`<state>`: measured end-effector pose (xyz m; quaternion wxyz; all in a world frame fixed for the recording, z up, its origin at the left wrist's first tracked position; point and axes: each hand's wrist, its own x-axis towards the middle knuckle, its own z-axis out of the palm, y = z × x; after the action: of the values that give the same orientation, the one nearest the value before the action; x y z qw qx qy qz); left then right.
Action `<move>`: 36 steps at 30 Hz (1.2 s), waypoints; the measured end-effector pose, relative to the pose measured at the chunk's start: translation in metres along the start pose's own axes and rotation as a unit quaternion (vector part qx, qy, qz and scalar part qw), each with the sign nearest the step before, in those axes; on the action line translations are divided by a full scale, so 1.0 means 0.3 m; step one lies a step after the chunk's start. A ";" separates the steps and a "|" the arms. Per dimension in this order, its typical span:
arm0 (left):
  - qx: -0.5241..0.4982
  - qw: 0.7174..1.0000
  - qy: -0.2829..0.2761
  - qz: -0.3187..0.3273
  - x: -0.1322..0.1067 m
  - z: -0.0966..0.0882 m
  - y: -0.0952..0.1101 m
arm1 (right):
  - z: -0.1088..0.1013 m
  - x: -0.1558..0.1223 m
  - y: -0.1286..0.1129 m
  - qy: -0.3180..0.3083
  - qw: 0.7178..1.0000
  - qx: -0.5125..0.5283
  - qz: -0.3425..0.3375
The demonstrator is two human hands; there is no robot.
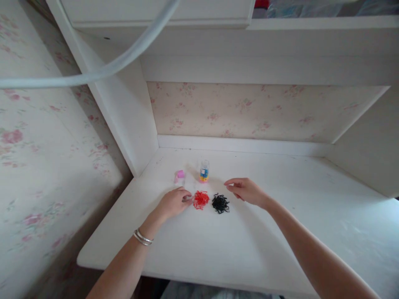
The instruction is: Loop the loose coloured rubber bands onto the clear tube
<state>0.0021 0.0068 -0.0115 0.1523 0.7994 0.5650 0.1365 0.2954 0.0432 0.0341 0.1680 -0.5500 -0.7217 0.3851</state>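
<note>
On the white desk lies a pile of thin red strips point(201, 200). A similar pile of thin black strips point(220, 204) is just to its right. My left hand point(175, 202), with silver bangles on the wrist, rests at the left edge of the red pile. Its fingers are curled together, and whatever they pinch is too small to make out. My right hand point(246, 191) hovers above and to the right of the black pile, fingers stretched out and apart from it. Behind the red pile stands a small clear jar point(204, 171) with blue, yellow and pink pieces inside.
A small pink object point(180, 174), perhaps a lid, lies left of the jar with a clear piece beside it. White side panels and a shelf point(249, 68) frame the desk point(193, 245). A pale curved tube point(124, 60) crosses the upper left.
</note>
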 end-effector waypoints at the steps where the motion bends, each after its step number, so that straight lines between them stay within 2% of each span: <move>1: 0.007 1.000 0.007 -0.002 -0.001 0.009 0.014 | 0.018 -0.029 0.057 0.011 0.999 0.038 0.008; 5: 0.014 0.999 0.028 0.006 0.003 0.036 0.047 | 0.046 -0.131 0.232 0.075 0.988 0.120 0.055; 8: -0.010 0.999 0.044 -0.003 0.020 0.037 0.045 | 0.031 -0.181 0.295 0.123 0.979 0.150 0.067; 13: -0.066 0.988 0.141 -0.007 0.086 -0.027 0.062 | 0.028 -0.197 0.296 0.135 0.978 0.138 0.074; 16: -0.072 0.980 0.188 0.000 0.154 -0.096 0.108 | 0.046 -0.193 0.282 0.128 0.982 0.127 0.058; 19: -0.056 0.973 0.219 0.043 0.234 -0.160 0.159 | 0.058 -0.195 0.284 0.131 0.981 0.137 0.045; 24: 0.050 0.974 0.205 0.077 0.326 -0.218 0.209 | 0.062 -0.207 0.301 0.133 0.981 0.139 0.035; 29: 0.156 0.969 0.182 0.057 0.333 -0.234 0.224 | 0.073 -0.205 0.316 0.141 0.985 0.097 0.021; 36: 0.162 0.972 0.152 0.071 0.346 -0.222 0.222 | 0.088 -0.199 0.336 0.155 0.986 0.064 0.006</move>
<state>0.0671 0.0899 0.0810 -0.0766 0.8212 0.5381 0.1736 0.3650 -0.0117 -0.0470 0.3108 -0.5956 -0.6572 0.3417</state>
